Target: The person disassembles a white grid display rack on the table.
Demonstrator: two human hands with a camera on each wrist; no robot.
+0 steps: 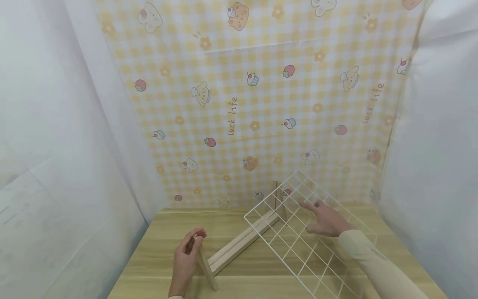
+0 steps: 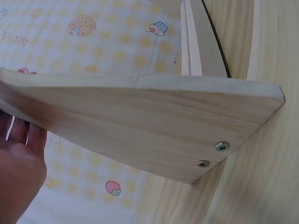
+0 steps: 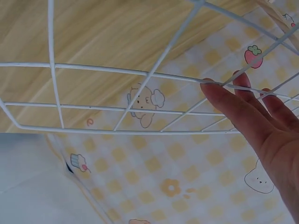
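Note:
My left hand grips the top of a flat wooden end panel, thumb on one side and fingers round the other. Two metal bolts show low on that panel in the left wrist view. From it a pale wooden crossbar runs diagonally back to a second upright end panel. A white wire grid stands tilted at the right, overlapping the far panel in the head view. My right hand holds the grid, its thumb and fingers pinching a wire in the right wrist view.
The wood-grain tabletop carries the wooden frame. Behind it hangs a yellow checked cloth with cartoon prints. White sheeting closes off the left side and the right side.

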